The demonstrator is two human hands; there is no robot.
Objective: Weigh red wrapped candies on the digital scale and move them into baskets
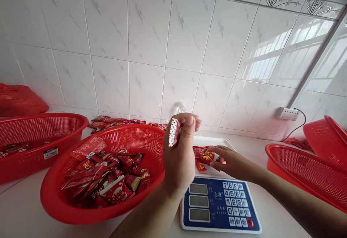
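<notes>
My left hand (180, 151) is raised in the middle of the view, closed around a small red packet (175, 131) whose white end with red hearts sticks out by the thumb. Lower and to the right, my right hand (230, 160) has its fingers on a red and yellow snack packet (211, 156) over the white pan (225, 142) of a digital scale (217, 205). More red packets (200, 166) lie on the pan beside it. A red mesh basket (108, 214) to the left holds many red packets (119, 187). Some of the pan is hidden behind my hands.
Another red basket (67, 137) stands at the far left, near a red plastic bag (21, 99). Wrapped packets (116, 121) line the tiled wall. Red baskets (306, 167) stand at the right, below a power socket (287, 114) with a black cable.
</notes>
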